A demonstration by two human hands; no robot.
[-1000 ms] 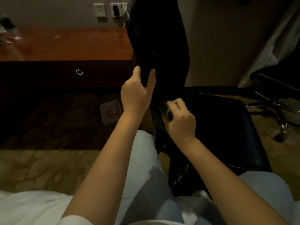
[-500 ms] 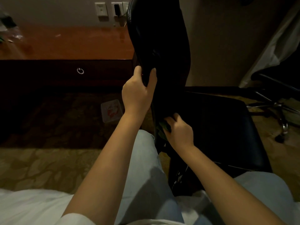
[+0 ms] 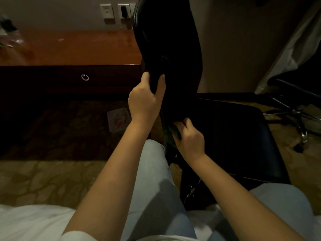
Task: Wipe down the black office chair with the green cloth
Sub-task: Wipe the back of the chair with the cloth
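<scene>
A black office chair [image 3: 173, 40] stood before a seated person, backrest upright, seat to the right. A green cloth [image 3: 171, 132] sat low against the backrest's edge, near where it met the seat, bunched in the curled fingers of the right hand [image 3: 189, 139]. The left hand [image 3: 145, 100] clasped the backrest's edge higher up, thumb and fingers wrapped round it. Behind stood a wooden desk [image 3: 78, 47].

Desk [image 3: 69, 47] stands close beside the backrest [image 3: 173, 40]; seat [image 3: 234, 136] lies open.
</scene>
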